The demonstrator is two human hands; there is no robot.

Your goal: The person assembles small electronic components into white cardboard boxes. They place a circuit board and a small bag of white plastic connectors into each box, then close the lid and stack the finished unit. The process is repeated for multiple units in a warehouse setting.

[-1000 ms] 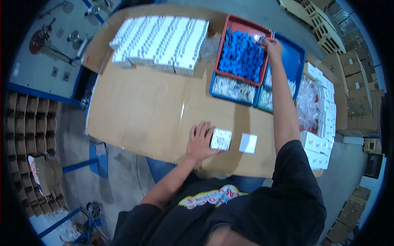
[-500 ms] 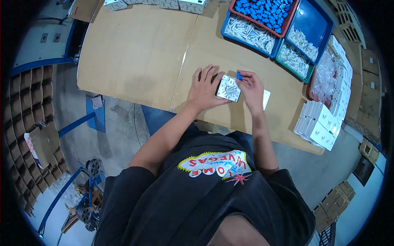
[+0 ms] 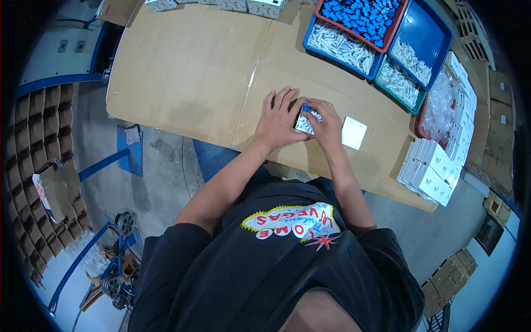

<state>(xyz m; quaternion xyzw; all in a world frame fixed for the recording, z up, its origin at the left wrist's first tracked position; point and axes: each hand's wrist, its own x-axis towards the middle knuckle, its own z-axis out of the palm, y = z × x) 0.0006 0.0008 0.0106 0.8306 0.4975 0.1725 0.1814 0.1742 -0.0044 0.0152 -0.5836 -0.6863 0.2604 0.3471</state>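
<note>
Both hands meet over a small white open box with a divided inner tray (image 3: 307,122), which lies flat on the brown cardboard-covered table (image 3: 182,72) near its front edge, close enough to work on without reaching. The left hand (image 3: 279,119) lies spread beside it, fingers nearly straight and palm down, bracing the box so it cannot slide. The right hand (image 3: 327,123) curls over the far side, fingertips pinched on a small blue plastic piece (image 3: 305,103) at the box's top edge. A flat white square lid (image 3: 354,133) lies just beside the right hand, apart from the box. The red tray of blue parts (image 3: 362,14) and the blue bins of white parts (image 3: 343,47) stand further back, within arm's reach.
</note>
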